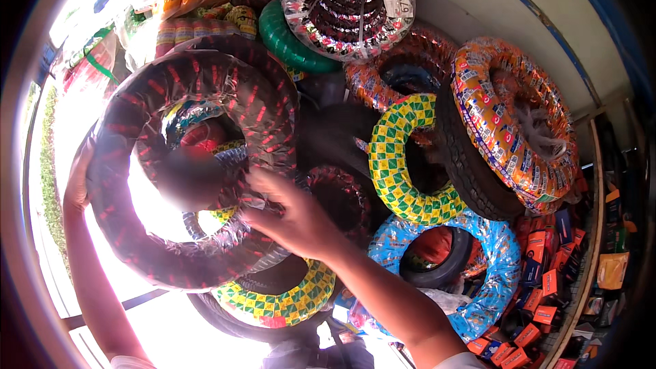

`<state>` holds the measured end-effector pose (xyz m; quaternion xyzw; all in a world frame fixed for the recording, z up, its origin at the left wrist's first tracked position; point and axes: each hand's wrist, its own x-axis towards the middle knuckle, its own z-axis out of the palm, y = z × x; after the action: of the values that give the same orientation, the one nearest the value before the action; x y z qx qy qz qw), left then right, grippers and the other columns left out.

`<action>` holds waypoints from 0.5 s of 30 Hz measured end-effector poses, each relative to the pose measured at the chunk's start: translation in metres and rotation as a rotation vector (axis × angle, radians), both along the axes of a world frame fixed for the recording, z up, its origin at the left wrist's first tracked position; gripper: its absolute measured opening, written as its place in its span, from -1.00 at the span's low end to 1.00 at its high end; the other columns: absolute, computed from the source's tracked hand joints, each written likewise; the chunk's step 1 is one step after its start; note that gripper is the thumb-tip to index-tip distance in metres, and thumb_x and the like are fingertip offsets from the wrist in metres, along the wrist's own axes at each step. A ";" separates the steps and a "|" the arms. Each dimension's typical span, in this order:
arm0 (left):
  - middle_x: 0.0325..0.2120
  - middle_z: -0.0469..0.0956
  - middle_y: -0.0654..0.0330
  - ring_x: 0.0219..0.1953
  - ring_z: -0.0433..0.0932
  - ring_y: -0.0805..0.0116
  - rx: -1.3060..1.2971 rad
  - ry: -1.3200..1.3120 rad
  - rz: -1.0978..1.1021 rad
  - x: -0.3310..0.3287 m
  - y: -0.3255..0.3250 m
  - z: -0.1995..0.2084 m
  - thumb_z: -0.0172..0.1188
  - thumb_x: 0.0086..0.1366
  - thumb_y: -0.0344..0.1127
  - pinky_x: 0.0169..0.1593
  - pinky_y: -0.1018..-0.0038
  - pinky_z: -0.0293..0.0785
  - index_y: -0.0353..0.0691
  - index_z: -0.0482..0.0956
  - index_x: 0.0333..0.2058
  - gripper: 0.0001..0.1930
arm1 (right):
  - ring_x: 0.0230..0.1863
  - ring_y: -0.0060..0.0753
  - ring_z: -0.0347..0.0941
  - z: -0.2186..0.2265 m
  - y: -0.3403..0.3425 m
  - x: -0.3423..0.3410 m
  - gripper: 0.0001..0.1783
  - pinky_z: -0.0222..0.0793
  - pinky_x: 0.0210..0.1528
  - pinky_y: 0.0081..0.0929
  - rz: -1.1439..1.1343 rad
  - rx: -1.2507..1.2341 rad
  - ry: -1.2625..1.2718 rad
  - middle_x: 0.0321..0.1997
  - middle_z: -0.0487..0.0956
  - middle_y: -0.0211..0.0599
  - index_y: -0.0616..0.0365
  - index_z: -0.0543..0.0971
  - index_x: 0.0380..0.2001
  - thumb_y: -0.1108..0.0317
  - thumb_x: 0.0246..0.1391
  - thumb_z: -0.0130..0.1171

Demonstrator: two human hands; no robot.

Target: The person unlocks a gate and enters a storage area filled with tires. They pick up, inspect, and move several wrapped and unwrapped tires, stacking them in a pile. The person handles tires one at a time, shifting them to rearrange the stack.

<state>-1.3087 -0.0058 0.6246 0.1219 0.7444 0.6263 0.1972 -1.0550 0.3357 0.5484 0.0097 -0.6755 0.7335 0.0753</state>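
Tyre in dark, red-marked wrap stands tilted between the person's two hands, in front of a heap of other wrapped tyres. The left hand grasps its left outer edge, with part of the hand hidden behind the rim. The right hand is at the right part of the ring, its fingers bent against the wrap near the inner edge; whether they pinch the wrap or only press on it, I cannot tell. A second dark ring shows just behind the upper right; whether the two are joined is unclear.

To steady it well, I would let the left hand bear the weight and use the right to guide, taking hold of the ring itself, as loose wrap could tear or slip. Keeping the lower edge clear of the yellow-green tyre below would avoid a snag. On the right, the blue tyre and the bare black tyre leave little room for the right elbow, so small, slow turns look safest, well away from the orange boxes.
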 end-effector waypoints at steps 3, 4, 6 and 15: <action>0.09 0.39 0.11 0.02 0.46 0.34 -0.078 0.097 -0.053 -0.003 0.031 0.004 0.13 0.25 0.01 0.02 0.47 0.45 -0.19 0.28 0.23 -0.35 | 0.10 -0.08 0.41 -0.053 0.051 0.039 -0.33 0.29 0.15 -0.29 -0.452 0.466 -0.119 0.07 0.46 0.04 0.31 0.40 0.06 0.18 -0.06 0.36; 0.10 0.37 0.12 0.04 0.44 0.33 -0.223 0.250 -0.042 0.001 0.046 0.014 0.14 0.23 -0.06 0.04 0.44 0.44 -0.18 0.28 0.22 -0.37 | 0.10 -0.08 0.39 -0.063 0.073 0.057 -0.34 0.28 0.16 -0.30 -0.555 0.470 -0.163 0.06 0.44 0.02 0.30 0.39 0.06 0.21 -0.06 0.36; 0.13 0.35 0.15 0.09 0.39 0.31 -0.500 0.557 -0.021 -0.003 0.075 0.022 0.18 0.19 -0.18 0.09 0.39 0.42 -0.16 0.30 0.21 -0.39 | 0.18 -0.02 0.29 -0.064 0.115 0.094 -0.36 0.20 0.21 -0.23 -0.717 0.780 -0.155 0.13 0.38 0.00 0.29 0.36 0.08 0.24 -0.03 0.35; -0.12 0.53 0.01 -0.04 0.50 0.02 -0.281 0.795 -0.535 0.156 0.305 -0.052 0.20 0.19 -0.28 -0.01 0.27 0.44 -0.31 0.54 -0.12 -0.69 | 0.11 0.08 0.31 0.078 0.271 0.176 -0.30 0.15 0.17 0.00 -0.901 1.962 -0.223 0.12 0.41 -0.07 0.19 0.38 0.09 -0.04 -0.02 0.23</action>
<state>-1.1527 0.2990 0.5722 0.5100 0.7818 0.3526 0.0665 -0.8788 0.6068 0.6262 -0.2500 -0.9121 -0.2244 0.2351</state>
